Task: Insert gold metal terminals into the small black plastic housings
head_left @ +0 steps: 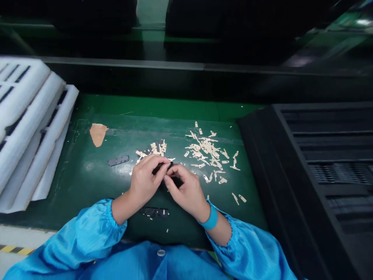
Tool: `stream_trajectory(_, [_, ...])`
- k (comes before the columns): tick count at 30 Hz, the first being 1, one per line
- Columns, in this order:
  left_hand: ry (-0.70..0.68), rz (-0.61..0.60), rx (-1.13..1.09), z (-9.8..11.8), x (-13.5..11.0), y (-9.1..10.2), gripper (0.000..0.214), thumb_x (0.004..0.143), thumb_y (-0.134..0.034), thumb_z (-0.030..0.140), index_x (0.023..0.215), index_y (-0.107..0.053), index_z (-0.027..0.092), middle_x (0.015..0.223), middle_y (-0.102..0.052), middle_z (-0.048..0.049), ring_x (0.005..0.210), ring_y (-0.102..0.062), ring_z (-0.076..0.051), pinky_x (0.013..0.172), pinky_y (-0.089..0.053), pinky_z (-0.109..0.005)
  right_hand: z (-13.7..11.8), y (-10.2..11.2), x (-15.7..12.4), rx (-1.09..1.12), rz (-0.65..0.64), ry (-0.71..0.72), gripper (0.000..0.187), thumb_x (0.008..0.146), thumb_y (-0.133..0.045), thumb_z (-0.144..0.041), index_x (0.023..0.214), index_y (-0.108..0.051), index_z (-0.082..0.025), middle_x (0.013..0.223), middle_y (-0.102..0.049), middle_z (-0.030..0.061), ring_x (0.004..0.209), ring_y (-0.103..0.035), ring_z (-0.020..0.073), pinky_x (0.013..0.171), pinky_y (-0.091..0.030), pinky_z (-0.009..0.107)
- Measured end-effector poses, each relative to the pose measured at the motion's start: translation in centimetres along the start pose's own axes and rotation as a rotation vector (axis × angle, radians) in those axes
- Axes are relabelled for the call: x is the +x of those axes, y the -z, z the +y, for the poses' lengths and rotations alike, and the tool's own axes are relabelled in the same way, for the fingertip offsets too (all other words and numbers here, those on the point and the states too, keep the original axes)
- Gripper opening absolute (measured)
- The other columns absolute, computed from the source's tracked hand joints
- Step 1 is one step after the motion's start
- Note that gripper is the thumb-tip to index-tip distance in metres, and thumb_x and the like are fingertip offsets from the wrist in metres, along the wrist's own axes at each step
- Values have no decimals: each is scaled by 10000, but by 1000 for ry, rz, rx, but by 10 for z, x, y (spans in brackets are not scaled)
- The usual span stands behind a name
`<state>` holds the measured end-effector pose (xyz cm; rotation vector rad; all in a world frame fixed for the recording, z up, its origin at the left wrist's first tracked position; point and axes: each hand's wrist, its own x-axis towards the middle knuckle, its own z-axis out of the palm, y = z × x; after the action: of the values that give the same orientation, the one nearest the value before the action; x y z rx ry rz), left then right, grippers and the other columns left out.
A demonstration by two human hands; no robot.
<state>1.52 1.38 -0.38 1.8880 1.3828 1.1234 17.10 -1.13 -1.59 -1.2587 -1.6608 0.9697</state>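
Note:
My left hand [148,175] and my right hand [188,188] meet over the middle of the green table, with fingers closed. A small black part [170,166] shows between their fingertips; most of it is hidden by the fingers. Just behind my left hand lies a pile of pale and dark small pieces [154,148]. To the right is a larger scatter of thin cream-coloured pieces [207,149]. Close to my body, below the hands, rests a black part with small metal spots [155,212]. Another flat dark part [118,160] lies left of the pile.
White slotted trays [35,136] are stacked at the left edge of the green table [96,182]. A torn brown scrap [98,134] lies at the back left. On the right stand black ribbed trays [314,175]. A dark ledge runs across the back.

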Motion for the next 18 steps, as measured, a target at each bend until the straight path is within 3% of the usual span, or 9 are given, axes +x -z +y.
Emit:
stream_trajectory(2, [5, 9, -8, 1, -1, -1, 88, 928, -648, 155, 918, -723, 201, 883, -751, -21, 830, -706, -148, 738, -577, -249, 0, -1, 0, 159, -24, -75, 62, 908, -614, -226, 877, -561, -236, 781, -647, -16, 685, -669, 143, 687, -563, 276])
stream_trajectory(6, [227, -53, -225, -1, -3, -2, 108, 932, -659, 211, 991, -750, 212, 965, -771, -34, 867, -729, -151, 711, -602, -234, 2, 0, 2, 383, -42, -200, 120, 880, -640, -240, 839, -527, -231, 731, -620, -32, 656, -655, 131, 646, -548, 253])
stream_trajectory(9, [328, -121, -397, -5, -2, -2, 170, 905, -695, 234, 1053, -775, 209, 981, -780, -46, 863, -744, -158, 680, -610, -229, 4, 4, 4, 446, -34, -213, 119, 873, -617, -208, 829, -508, -231, 704, -613, -42, 628, -621, 114, 620, -522, 230])
stream_trajectory(14, [361, -138, -422, -9, -4, -2, 232, 846, -738, 201, 1072, -785, 217, 974, -767, -45, 832, -732, -153, 660, -614, -229, 3, 4, 3, 535, -22, -253, 169, 872, -636, -177, 894, -483, -247, 660, -527, -94, 561, -512, 75, 565, -440, 178])
stream_trajectory(18, [341, -62, -414, -4, -5, -2, 208, 846, -734, 184, 1044, -776, 230, 967, -772, -25, 843, -734, -142, 688, -614, -226, 2, 3, 2, 637, -35, -305, 229, 916, -716, -276, 955, -490, -265, 711, -595, -81, 668, -599, 91, 663, -506, 196])
